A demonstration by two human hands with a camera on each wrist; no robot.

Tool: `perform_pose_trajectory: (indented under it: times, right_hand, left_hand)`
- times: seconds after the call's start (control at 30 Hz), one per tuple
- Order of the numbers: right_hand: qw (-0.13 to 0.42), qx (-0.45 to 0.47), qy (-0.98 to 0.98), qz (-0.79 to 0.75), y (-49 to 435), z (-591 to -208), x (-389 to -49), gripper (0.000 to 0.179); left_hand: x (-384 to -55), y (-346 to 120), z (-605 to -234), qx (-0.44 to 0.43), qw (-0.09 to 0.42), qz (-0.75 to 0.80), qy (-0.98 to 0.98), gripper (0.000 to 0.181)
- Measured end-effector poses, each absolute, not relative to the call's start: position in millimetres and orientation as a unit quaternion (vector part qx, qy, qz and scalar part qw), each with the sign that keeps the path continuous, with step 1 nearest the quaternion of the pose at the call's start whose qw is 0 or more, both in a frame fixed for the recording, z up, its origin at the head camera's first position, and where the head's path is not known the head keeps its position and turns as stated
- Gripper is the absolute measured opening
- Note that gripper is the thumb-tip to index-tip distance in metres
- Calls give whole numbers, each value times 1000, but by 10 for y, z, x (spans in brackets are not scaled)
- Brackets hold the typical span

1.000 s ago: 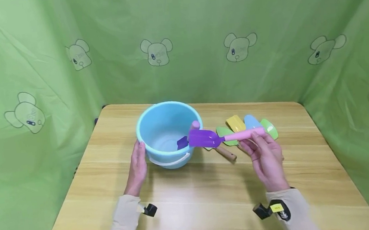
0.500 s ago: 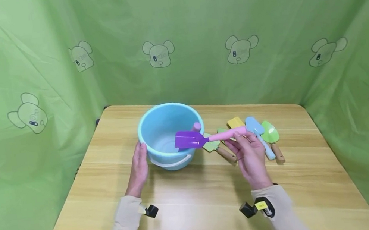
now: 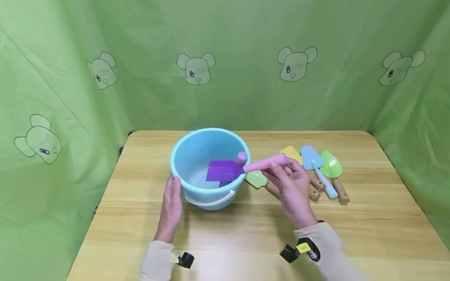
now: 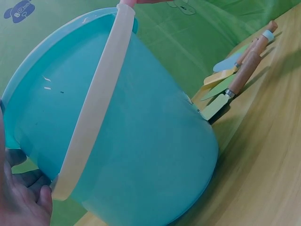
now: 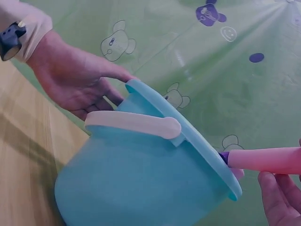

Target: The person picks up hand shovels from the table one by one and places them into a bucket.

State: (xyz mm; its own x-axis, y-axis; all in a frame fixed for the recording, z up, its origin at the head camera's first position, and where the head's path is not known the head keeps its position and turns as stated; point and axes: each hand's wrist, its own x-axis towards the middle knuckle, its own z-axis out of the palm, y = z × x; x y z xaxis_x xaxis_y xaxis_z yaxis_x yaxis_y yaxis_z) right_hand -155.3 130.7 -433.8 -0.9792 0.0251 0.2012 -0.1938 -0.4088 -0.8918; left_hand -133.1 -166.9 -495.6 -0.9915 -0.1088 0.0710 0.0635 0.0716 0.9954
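Observation:
A light blue bucket (image 3: 184, 188) with a white handle (image 4: 96, 101) stands on the table. My left hand (image 3: 170, 206) rests against the bucket's left side, thumb at the rim. My right hand (image 3: 292, 188) pinches the pink handle of a purple-bladed toy shovel (image 3: 224, 170). In the head view its blade overlaps the bucket's opening. In the right wrist view, the pink handle (image 5: 265, 160) juts past the rim, between the fingers of my right hand (image 5: 280, 200). Another pink handle end (image 3: 242, 158) shows at the bucket's inner right wall, its blade mostly hidden behind the held shovel.
Right of the bucket lie several small garden trowels: a pale green one (image 3: 257, 179), a yellow one (image 3: 291, 154), a blue one (image 3: 312, 156) and a bright green one (image 3: 331, 166). Green curtains (image 3: 245, 97) hang behind the wooden table (image 3: 237, 258).
My right hand has moved left with the toy shovel, bringing its blade from the bucket's right rim to over the opening. The trowels behind it have come into view. My left hand stays at the bucket.

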Motion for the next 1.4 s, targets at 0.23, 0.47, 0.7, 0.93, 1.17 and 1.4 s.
perform_pose_trajectory:
  times: [0.23, 0.47, 0.7, 0.93, 1.17, 1.4]
  right_hand:
    - [100, 95, -609, 781, 1204, -4329, -1579, 27]
    - [108, 59, -658, 743, 1072, -4317, -1558, 33]
    - [118, 151, -722, 664, 964, -4304, -1549, 33]
    - [164, 241, -795, 532, 891, -4313, -1567, 34]
    - [193, 249, -837, 448, 867, -4341, -1574, 47]
    - [226, 260, -852, 396, 843, -4344, -1618, 44]
  left_hand:
    - [-1321, -1657, -4955, 17, 60, -681, -730, 65]
    - [-1295, -1641, -4970, 27, 54, -678, -733, 64]
    - [-1299, -1644, -4980, 25, 60, -681, -729, 63]
    - [-1298, -1648, -4981, 27, 60, -679, -731, 62]
    - [-1291, -1653, -4984, 44, 47, -674, -736, 63]
    - [-1308, -1649, -4957, 24, 67, -677, -733, 60]
